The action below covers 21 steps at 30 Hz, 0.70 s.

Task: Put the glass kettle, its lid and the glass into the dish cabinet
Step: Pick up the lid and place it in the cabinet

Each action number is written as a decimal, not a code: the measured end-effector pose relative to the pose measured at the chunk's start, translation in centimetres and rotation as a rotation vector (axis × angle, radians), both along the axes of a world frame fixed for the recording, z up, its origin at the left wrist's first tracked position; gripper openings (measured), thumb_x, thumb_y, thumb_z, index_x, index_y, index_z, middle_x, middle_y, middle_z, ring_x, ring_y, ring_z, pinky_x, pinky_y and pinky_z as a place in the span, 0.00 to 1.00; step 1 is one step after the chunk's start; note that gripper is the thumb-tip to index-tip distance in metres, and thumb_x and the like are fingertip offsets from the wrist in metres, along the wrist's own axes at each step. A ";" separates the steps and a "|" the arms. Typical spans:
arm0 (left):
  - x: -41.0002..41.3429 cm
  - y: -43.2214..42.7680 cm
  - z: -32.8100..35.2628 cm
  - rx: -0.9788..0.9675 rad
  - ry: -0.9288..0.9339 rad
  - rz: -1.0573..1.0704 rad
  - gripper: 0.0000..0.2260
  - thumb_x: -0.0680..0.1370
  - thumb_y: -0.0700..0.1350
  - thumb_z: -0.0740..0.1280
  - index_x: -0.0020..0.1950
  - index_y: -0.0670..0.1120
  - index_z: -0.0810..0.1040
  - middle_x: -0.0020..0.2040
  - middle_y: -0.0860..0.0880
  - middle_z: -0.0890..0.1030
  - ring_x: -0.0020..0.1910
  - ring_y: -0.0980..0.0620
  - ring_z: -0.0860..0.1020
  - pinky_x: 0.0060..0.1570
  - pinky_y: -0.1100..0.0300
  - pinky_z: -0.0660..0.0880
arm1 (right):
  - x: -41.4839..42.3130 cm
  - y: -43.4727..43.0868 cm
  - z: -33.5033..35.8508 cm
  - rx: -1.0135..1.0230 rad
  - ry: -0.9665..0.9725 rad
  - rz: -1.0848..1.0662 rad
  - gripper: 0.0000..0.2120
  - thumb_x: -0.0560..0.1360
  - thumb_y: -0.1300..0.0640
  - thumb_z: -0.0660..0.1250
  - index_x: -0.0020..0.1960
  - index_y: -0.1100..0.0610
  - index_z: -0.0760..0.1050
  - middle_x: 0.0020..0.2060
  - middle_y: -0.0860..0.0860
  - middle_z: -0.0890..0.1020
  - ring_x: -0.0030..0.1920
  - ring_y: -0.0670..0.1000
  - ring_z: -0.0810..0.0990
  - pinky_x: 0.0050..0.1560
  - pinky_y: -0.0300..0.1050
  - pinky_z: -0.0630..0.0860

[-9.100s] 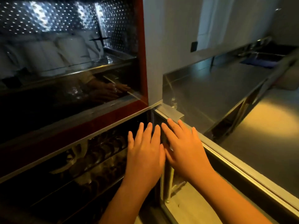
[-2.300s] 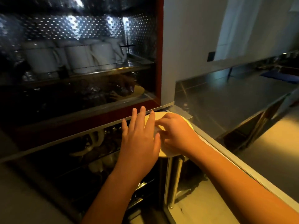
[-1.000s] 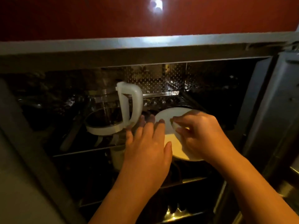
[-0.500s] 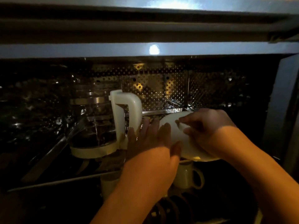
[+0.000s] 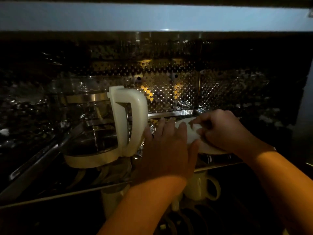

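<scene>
The right hand [image 5: 221, 131] pinches the lid [image 5: 193, 134] just above the rack [image 5: 218, 164], at 3 o'clock from the kettle [image 5: 101, 131] standing there. The left hand [image 5: 166, 150] lies flat, fingers straight, touching the lid's 9 o'clock edge.

right hand [image 5: 225, 131] pinching lid [image 5: 194, 133], kettle [image 5: 94, 126] beside

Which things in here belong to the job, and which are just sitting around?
Job: glass kettle on the rack; lid, gripped by the right hand; left hand beside it.
Sitting around: cream mug, second mug, both below that rack.
</scene>
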State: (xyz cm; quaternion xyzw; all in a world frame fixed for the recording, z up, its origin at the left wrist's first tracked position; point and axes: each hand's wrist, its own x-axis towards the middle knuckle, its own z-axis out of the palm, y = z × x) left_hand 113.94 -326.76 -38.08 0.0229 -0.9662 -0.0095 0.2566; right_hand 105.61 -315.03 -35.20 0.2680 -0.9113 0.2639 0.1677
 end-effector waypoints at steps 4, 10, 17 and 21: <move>-0.5 -0.1 0.0 0.035 0.100 -0.055 0.42 0.65 0.62 0.31 0.73 0.49 0.61 0.74 0.47 0.60 0.72 0.47 0.58 0.70 0.48 0.53 | -1.0 -0.8 -0.4 0.002 0.005 0.010 0.12 0.72 0.63 0.68 0.55 0.55 0.79 0.50 0.54 0.81 0.51 0.52 0.78 0.54 0.44 0.74; -0.7 -0.6 -0.6 0.054 0.121 -0.047 0.37 0.70 0.63 0.35 0.72 0.50 0.62 0.74 0.47 0.60 0.72 0.48 0.61 0.69 0.53 0.58 | -1.9 -1.5 -0.7 0.026 0.020 0.032 0.10 0.72 0.61 0.68 0.52 0.53 0.80 0.42 0.50 0.78 0.46 0.48 0.76 0.45 0.36 0.68; -0.9 -0.5 -0.6 -0.007 0.067 -0.016 0.33 0.71 0.60 0.37 0.74 0.52 0.56 0.76 0.50 0.55 0.74 0.51 0.55 0.70 0.53 0.53 | -2.4 -1.6 -0.9 0.063 -0.002 0.013 0.11 0.72 0.60 0.69 0.53 0.53 0.80 0.52 0.54 0.80 0.52 0.51 0.77 0.50 0.39 0.72; -0.8 -0.7 -0.9 0.019 0.155 -0.071 0.35 0.71 0.60 0.39 0.68 0.47 0.70 0.71 0.44 0.68 0.70 0.45 0.65 0.66 0.45 0.61 | -2.6 -1.6 -1.1 0.090 -0.028 0.009 0.11 0.71 0.60 0.70 0.53 0.53 0.79 0.53 0.54 0.79 0.52 0.52 0.77 0.50 0.41 0.71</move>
